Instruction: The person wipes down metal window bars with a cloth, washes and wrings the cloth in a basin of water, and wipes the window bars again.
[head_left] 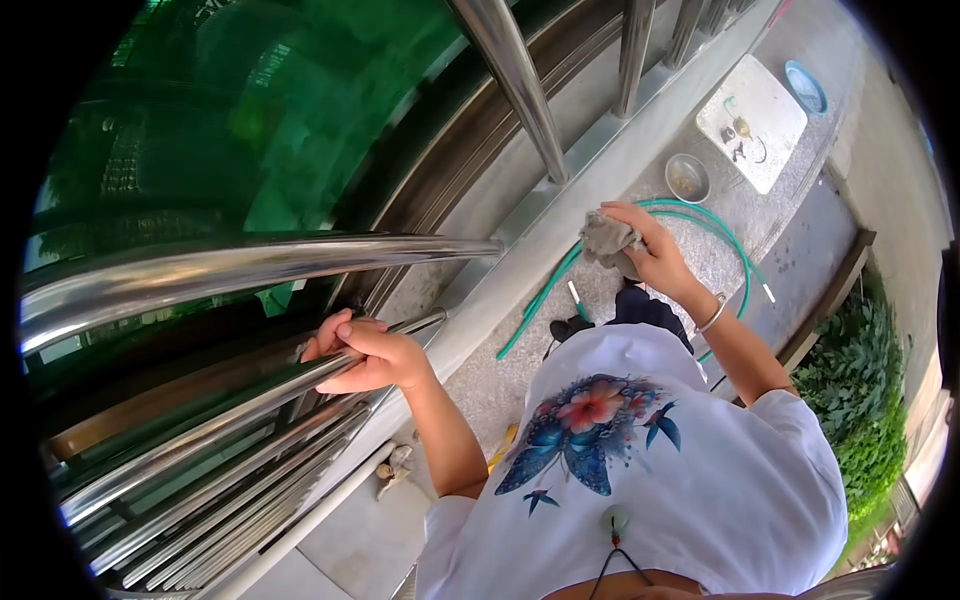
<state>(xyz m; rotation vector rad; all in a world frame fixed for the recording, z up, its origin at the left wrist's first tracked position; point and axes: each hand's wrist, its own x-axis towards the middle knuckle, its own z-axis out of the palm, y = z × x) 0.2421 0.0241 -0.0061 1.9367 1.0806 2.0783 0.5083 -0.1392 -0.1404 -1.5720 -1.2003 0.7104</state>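
My left hand [365, 355] is wrapped round one of the shiny metal bars [190, 435] of a window grille at the left. Its thumb and fingers close about the bar, and a bit of something dark shows past the fingertips, too small to make out. Out to the right, my right hand [650, 250] grips a crumpled grey cloth [608, 240], held in the air away from the bars. A thicker bar [270, 255] runs above my left hand, with green window glass [250, 120] behind the grille.
A green hose [742, 255] curls on the ground beyond my right hand. Farther off are a metal bowl [687, 178], a white board [752, 125] with small items on it, and a blue basin [805, 87]. A light ledge [530, 240] runs along the grille's base. Bushes [855, 380] grow at the right.
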